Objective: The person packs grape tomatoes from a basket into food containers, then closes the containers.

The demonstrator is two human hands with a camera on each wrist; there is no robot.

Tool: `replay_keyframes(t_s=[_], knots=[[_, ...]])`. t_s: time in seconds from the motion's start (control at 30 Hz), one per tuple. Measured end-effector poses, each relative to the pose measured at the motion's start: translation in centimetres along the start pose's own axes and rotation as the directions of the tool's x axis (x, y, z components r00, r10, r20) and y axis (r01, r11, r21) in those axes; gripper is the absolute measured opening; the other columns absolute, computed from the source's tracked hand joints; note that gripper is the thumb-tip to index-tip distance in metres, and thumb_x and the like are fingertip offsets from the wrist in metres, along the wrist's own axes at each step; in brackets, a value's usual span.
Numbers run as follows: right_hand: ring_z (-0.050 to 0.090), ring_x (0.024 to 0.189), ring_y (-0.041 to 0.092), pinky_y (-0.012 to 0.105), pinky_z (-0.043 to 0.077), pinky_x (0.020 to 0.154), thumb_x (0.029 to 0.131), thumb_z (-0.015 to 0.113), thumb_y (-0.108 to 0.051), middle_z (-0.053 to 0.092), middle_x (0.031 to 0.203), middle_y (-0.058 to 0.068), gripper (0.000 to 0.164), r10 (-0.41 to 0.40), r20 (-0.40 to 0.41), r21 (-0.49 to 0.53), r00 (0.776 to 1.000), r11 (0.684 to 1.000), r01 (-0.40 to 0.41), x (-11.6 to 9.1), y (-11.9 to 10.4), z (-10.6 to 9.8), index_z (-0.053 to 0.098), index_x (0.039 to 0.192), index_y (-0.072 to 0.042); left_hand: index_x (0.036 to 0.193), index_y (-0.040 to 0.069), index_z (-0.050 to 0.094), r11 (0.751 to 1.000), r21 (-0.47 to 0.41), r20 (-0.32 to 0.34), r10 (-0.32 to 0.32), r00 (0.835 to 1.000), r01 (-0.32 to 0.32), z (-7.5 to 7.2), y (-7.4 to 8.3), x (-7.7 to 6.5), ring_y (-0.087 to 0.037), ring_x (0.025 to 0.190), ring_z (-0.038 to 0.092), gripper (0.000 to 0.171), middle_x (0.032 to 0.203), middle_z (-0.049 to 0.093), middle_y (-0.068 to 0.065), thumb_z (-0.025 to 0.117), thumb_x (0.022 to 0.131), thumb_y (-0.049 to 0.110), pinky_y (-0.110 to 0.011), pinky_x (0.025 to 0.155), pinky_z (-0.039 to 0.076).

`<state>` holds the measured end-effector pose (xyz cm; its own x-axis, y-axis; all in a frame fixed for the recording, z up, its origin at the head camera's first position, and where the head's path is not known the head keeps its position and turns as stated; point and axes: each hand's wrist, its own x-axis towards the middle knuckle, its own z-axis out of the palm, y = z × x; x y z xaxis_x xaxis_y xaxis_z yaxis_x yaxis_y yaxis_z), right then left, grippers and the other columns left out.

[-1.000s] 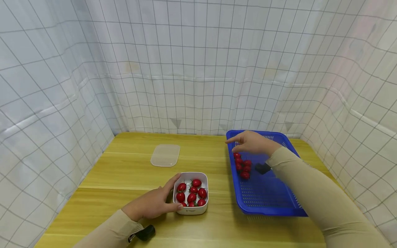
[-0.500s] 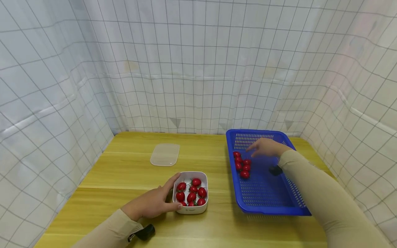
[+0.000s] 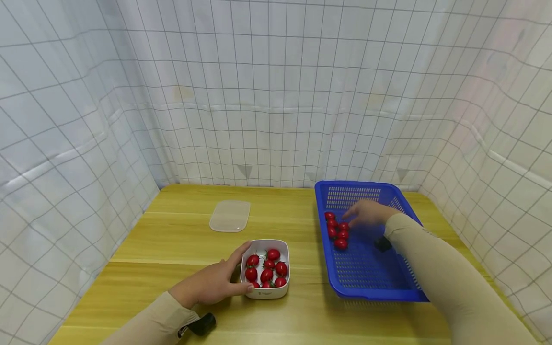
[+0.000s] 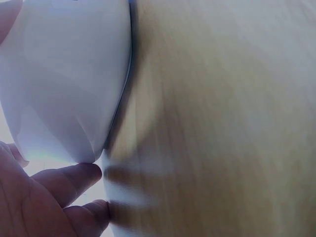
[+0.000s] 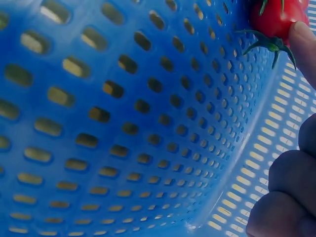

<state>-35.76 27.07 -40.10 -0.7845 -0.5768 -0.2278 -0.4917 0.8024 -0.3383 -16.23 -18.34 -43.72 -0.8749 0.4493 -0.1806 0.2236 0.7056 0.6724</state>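
Note:
My left hand [image 3: 211, 281] holds a small white square container [image 3: 266, 293] by its left side, with the thumb at its near corner and a finger at its far corner. Several red cherry tomatoes [image 3: 266, 275] with green stems lie in it. In the left wrist view, fingertips [image 4: 84, 173] touch the container's wall [image 4: 64, 79]. Inside a blue perforated basket [image 3: 334, 287], my right hand [image 3: 372, 212] reaches to the loose cherry tomatoes [image 3: 340, 244] along its left wall. The right wrist view shows one fingertip [image 5: 301, 37] touching a tomato [image 5: 277, 20]; other fingers are bent.
A translucent lid [image 3: 230, 216] lies flat on the wooden table [image 3: 172, 239], behind the container. White grid-patterned curtains [image 3: 276, 120] enclose the table at the back and both sides. The basket's raised rim stands around the right hand.
My right hand has dropped from above the basket's left rim into the basket, down to the tomatoes. The left hand and the container have stayed put.

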Motion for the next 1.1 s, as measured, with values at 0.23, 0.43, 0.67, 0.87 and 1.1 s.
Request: replay_keyframes(t_s=[0.23,0.43,0.67,0.87,1.1], knots=[[0.063,0.131,0.040,0.058,0.049,0.111,0.096,0.074,-0.022,0.073,0.134,0.012,0.034,-0.008,0.020,0.008,1.000,1.000,0.008,0.12,-0.18,0.22,0.077,0.128,-0.011,0.171,0.024,0.007,1.000,0.002,0.004,-0.001,1.000,0.001,-0.08,0.09,-0.14,-0.046,0.145,0.047,0.105,0.166,0.039,-0.020,0.072,0.095,0.056,-0.069,0.118,0.035],[0.064,0.129,0.038,0.058,0.049,0.111,0.097,0.074,-0.027,0.073,0.135,0.011,0.036,-0.003,0.040,-0.001,0.999,1.000,0.003,0.49,-0.24,0.36,0.076,0.130,-0.014,0.171,0.026,0.007,1.000,0.016,-0.001,0.000,1.000,0.000,-0.15,0.21,-0.20,-0.045,0.143,0.050,0.105,0.164,0.042,-0.020,0.072,0.095,0.056,-0.070,0.117,0.036],[0.067,0.125,0.035,0.055,0.051,0.108,0.097,0.073,-0.024,0.074,0.132,0.011,0.034,0.002,0.048,-0.025,0.999,1.000,-0.001,0.60,-0.39,0.39,0.076,0.129,-0.014,0.171,0.025,0.008,1.000,0.020,-0.005,0.001,1.000,-0.001,-0.11,0.07,-0.01,-0.045,0.143,0.050,0.104,0.164,0.042,-0.020,0.072,0.095,0.056,-0.069,0.117,0.037],[0.065,0.127,0.039,0.058,0.050,0.109,0.097,0.073,-0.024,0.072,0.135,0.014,0.036,0.013,0.064,-0.001,0.998,1.000,-0.013,0.62,-0.52,0.45,0.075,0.130,-0.011,0.171,0.026,0.007,1.000,0.020,-0.004,-0.001,1.000,0.001,-0.06,-0.15,0.10,-0.045,0.144,0.049,0.105,0.165,0.041,-0.019,0.072,0.095,0.057,-0.069,0.118,0.036],[0.062,0.132,0.041,0.060,0.046,0.113,0.099,0.071,-0.026,0.070,0.139,0.014,0.036,0.032,0.068,-0.005,0.997,0.999,-0.032,0.86,-0.36,0.83,0.074,0.132,-0.013,0.171,0.025,0.009,1.000,0.015,-0.008,-0.005,1.000,0.006,0.11,-0.35,0.30,-0.042,0.146,0.047,0.105,0.166,0.040,-0.017,0.072,0.094,0.057,-0.068,0.119,0.036]])
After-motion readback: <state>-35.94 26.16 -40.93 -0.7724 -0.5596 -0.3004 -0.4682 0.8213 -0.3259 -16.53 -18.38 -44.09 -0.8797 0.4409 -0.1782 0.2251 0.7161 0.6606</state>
